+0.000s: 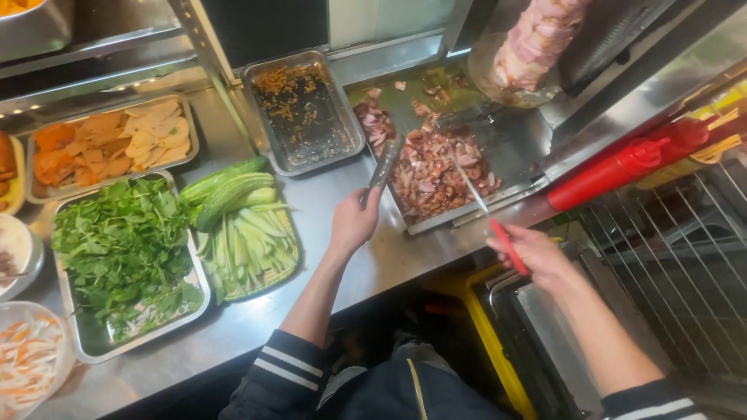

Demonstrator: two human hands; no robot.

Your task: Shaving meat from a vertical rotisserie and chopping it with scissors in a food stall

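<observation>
The chopped meat [436, 167] lies heaped in a steel catch tray [513, 148] far right on the desk [350, 210]. The left hand [352, 222] has its fingers closed on tongs [383, 167]; the right hand [533, 253] grips a red-handled knife [486, 218]. The blade could nick the other hand working close by, or push meat over the near rim. Trays of greens [124, 249] and cucumber [241, 222] crowd the left.
</observation>
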